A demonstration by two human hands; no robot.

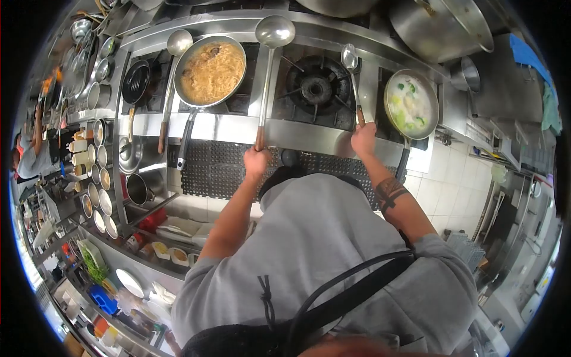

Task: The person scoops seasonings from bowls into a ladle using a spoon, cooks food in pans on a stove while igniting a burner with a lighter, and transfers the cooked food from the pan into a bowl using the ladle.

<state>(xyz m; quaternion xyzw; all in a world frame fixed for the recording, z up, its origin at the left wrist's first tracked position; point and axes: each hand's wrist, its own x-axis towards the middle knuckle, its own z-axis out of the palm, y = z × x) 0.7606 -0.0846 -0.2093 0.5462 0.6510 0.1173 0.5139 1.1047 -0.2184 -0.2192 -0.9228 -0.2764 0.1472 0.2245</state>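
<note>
a person in a gray shirt (333,226) stands at a commercial stove (297,131) with a long utensil in each fist. the left hand (257,160) has its grip wrapped around the brown handle of a large steel ladle (275,32), which reaches across the stovetop, bowl at the far side, just right of a pan of noodle-like food (212,71). the right hand (363,141), its grip likewise closed about a brown handle, holds a smaller steel spoon (350,58), its bowl extended between a bare burner (315,88) and a pan of pale liquid with green pieces (411,104). whether either bowl touches the metal beneath is hard to judge. farther left, a third ladle (179,43) lies between the noodle pan and a small black pan (137,81). a large pot (437,30) stands at upper right, and a dark perforated mat (214,169) covers part of the floor below. at far left, another person (31,160) is near small orange flames (55,79).
</note>
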